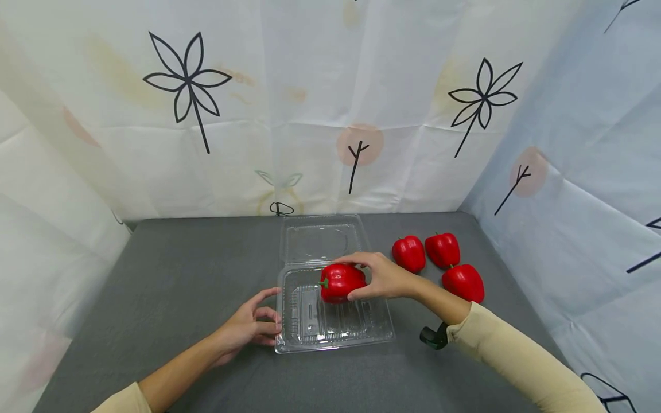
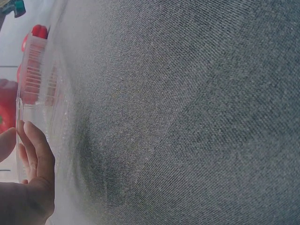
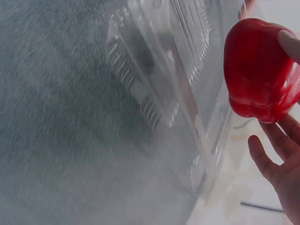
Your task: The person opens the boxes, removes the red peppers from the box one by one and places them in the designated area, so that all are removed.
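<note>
A clear plastic clamshell container lies opened on the grey table, its lid folded back toward the wall. My right hand holds a red bell pepper above the container's base, thumb and fingers on opposite sides, its green stem facing left. In the right wrist view, the same red bell pepper appears raised over the container. At the container's left edge, my left hand holds the rim; the left wrist view shows its fingers against the outer wall and the thumb above.
Three more red bell peppers, one at the left, one behind and one in front, sit together right of the container. A dark wrist-camera mount hangs by the right sleeve. Printed fabric walls the table.
</note>
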`<state>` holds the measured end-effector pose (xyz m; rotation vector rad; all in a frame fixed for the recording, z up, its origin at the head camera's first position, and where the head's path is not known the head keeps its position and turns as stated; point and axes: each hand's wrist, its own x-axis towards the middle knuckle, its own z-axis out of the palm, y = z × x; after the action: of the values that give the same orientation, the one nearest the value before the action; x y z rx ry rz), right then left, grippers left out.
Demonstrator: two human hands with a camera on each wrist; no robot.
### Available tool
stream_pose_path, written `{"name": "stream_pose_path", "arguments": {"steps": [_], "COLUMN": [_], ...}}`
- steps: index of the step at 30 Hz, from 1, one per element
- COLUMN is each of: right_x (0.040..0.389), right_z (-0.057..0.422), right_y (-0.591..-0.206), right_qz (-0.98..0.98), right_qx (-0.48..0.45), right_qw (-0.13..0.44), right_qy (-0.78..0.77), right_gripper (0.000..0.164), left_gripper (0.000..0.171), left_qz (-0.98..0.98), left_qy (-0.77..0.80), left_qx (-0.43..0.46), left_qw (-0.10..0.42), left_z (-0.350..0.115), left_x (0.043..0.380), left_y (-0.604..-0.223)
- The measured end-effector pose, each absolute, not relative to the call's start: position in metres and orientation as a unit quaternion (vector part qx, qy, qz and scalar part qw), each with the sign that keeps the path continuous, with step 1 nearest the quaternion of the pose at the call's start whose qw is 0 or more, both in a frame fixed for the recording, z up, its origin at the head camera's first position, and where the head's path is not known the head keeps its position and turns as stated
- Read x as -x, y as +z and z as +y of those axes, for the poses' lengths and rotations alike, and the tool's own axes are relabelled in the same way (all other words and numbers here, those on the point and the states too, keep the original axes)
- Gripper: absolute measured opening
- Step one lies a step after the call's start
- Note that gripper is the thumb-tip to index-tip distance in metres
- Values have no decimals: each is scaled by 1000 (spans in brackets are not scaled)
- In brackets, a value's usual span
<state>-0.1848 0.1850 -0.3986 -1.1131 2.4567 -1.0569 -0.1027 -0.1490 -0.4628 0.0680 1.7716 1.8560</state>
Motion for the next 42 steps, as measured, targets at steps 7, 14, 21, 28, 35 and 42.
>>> {"name": "stream_pose_path", "arguments": {"steps": [7,14,21,28,35,42], "right_x": [185,187,182,177,170,160], "right_z": [214,238,257,275,291,305], "right_y": [-394,-391,-390,-398,-405,-419], "right_qz": [853,851,865,878,895,912], "right_qx": [349,317,280,260,230,183], "right_qw": [65,44,12,-12,-12,-23], "right_qy": [-382,-415,-416,-402,-383,-367], "right_gripper": [66,66,67,65,65,64], "left_gripper": [84,83,83,84,84,84], "left_qz": [663,667,668,667,666,666], "left_qy": [693,688,687,688,689,690], "left_qx": [-24,-21,-25,-30,-31,-27], "left_qw": [282,285,285,285,285,283], "left_z": [-148,-148,-148,-147,-147,-147], "left_x": [103,104,104,105,105,105], "left_y": [-462,-462,-461,-461,-462,-462]}}
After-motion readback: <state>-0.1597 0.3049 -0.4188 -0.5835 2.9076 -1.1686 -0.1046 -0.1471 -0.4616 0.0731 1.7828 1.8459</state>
